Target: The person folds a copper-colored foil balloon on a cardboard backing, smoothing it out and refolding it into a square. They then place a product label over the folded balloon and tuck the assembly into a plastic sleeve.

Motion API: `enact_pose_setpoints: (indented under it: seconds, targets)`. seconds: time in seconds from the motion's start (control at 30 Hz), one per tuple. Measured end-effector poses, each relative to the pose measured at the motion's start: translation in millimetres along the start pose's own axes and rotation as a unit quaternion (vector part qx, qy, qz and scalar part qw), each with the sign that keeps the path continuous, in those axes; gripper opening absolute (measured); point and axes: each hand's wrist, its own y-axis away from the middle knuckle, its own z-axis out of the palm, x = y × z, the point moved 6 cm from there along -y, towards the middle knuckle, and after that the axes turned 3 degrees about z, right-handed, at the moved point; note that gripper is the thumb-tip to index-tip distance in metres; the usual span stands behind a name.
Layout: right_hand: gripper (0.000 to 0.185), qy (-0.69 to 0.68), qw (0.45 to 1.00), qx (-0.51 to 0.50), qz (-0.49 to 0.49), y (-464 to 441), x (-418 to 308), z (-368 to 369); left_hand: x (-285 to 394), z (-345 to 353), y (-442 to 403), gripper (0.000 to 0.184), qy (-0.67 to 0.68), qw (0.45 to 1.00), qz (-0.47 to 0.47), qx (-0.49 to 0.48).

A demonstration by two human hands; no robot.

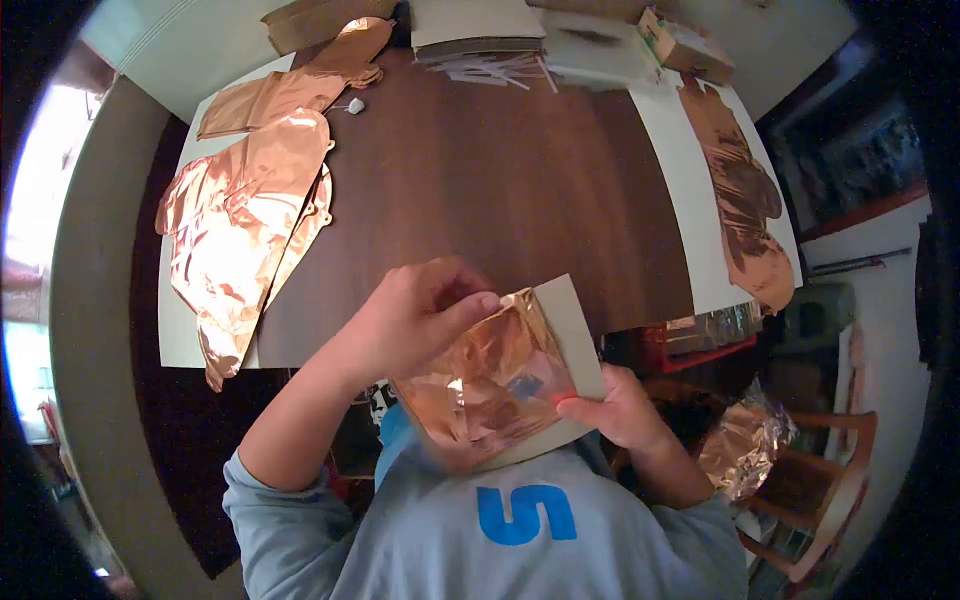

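Note:
Close to my chest, tilted, is a pale flat card (575, 325) with a shiny copper-coloured foil piece (490, 375) lying over its front. My left hand (430, 305) has its fingers curled at the foil's upper left edge, thumb and fingertips pressed together there. What exactly sits between those fingertips is partly hidden. At the card's lower right side, my right hand (625, 410) grips the edge, its thumb on the front face and its other fingers behind. The foil looks wrinkled and reflective, and its lower left corner is blurred.
Flat copper-coloured foil balloons (240, 210) lie at the table's left. More foil balloons (740, 190) rest on a white sheet at the right. A stack of cards (475, 25) stands at the back beside a small box (685, 45). A wooden chair (815, 490) is at lower right.

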Motion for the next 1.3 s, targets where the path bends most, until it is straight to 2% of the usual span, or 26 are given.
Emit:
enact_pose_setpoints:
  seconds: [0.1,0.2,0.3,0.4,0.5,0.7,0.8,0.9,1.0,1.1,1.13,1.23,1.3]
  targets:
    - [0.024,-0.014,1.000,0.021,0.015,-1,9,-8,0,-13,11,0.027,-0.033,0.999,0.034,-0.012]
    - [0.023,-0.023,0.999,0.035,0.031,-1,13,-11,-4,-18,22,0.027,-0.073,0.994,-0.059,-0.056]
    - [0.023,-0.024,0.998,0.030,0.042,-1,11,-7,7,-17,19,0.027,-0.151,0.986,-0.008,-0.065]
    - [0.024,-0.027,0.999,0.022,0.040,-3,9,-5,-2,-14,9,0.026,-0.105,0.991,-0.022,-0.076]
    - [0.025,-0.040,0.998,0.034,0.040,-1,8,-7,-21,-11,3,0.024,0.015,0.993,-0.050,-0.102]
    - [0.028,-0.041,0.997,0.063,0.022,0,3,-6,-28,-8,1,0.017,0.048,0.989,-0.109,-0.085]
    - [0.034,-0.025,0.997,0.070,0.008,-2,4,-8,-23,-11,-2,0.019,0.013,0.990,-0.107,-0.092]
    - [0.034,0.013,0.994,0.109,-0.005,-9,-9,-12,-19,-18,-23,0.021,-0.123,0.987,-0.010,-0.101]
    - [0.033,0.115,0.981,0.156,0.008,-27,-23,-24,-25,-27,-52,0.022,-0.197,0.975,-0.075,-0.076]
    - [0.034,0.160,0.969,0.187,-0.028,-49,-31,-28,-27,-36,-78,0.034,-0.232,0.973,0.000,0.016]
    - [0.036,0.180,0.963,0.195,-0.038,-54,-35,-30,-27,-36,-80,0.038,-0.215,0.976,-0.042,-0.008]
    - [0.046,0.207,0.952,0.216,-0.066,-61,-41,-31,-26,-40,-77,0.042,-0.308,0.946,0.029,0.097]
    - [0.055,0.183,0.953,0.225,-0.089,-64,-39,-30,-24,-42,-71,0.044,-0.371,0.921,0.002,0.116]
